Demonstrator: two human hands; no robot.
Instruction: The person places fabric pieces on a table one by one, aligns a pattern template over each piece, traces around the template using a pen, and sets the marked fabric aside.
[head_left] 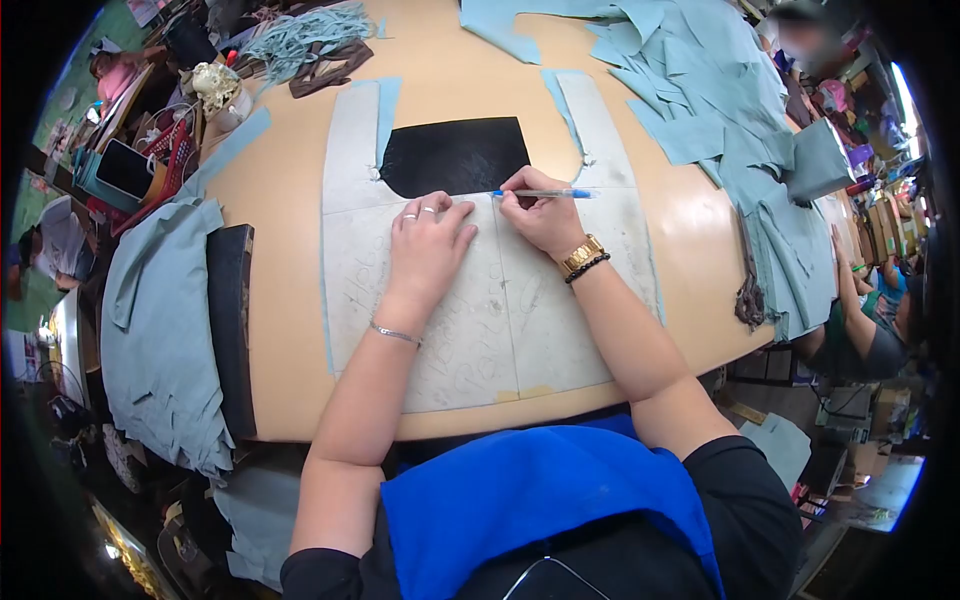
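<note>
A large pale pattern template [455, 350] with pencil-like scribbles lies on the table over light blue material, whose edges [387, 110] show along its sides. A black sheet [455, 152] sits in the template's U-shaped neck opening. My left hand [430, 240], with rings on it, presses flat on the template just below the black sheet, fingers spread a little. In my right hand [545, 210] is a blue-capped pen [560, 193], pinched near the opening's lower right edge, close to the template's centre line. The pen lies nearly level.
Light blue pieces [690, 90] heap along the table's right and far side. More light blue material [160, 310] hangs at the left, beside a dark board [232, 330]. Blue strips [310, 40] lie at the far left. Another person's arm [850, 300] is at the right.
</note>
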